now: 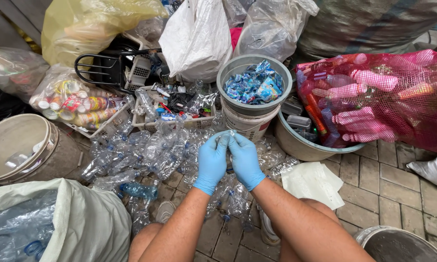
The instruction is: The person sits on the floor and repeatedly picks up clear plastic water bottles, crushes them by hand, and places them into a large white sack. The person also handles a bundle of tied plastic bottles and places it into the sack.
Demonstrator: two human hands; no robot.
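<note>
My left hand (pixel 212 162) and my right hand (pixel 245 160), both in blue gloves, meet in front of me and pinch the top of a clear plastic bottle (pixel 226 187) that hangs down between them. The bottle's lower part is partly hidden behind my hands. Just beyond my fingertips stands a grey bucket (pixel 228 73) filled with blue and white bottle labels (pixel 255 85). A heap of crushed clear plastic bottles (pixel 145 153) lies on the brick floor to the left of my hands.
A beige tub (pixel 31 167) sits at left, a white sack of clear bottles (pixel 77 218) at lower left. A red net bag of pink bottles (pixel 373 97) is at right above a grey basin (pixel 296 143). White crates, filled plastic bags and a metal pail (pixel 398 245) surround me.
</note>
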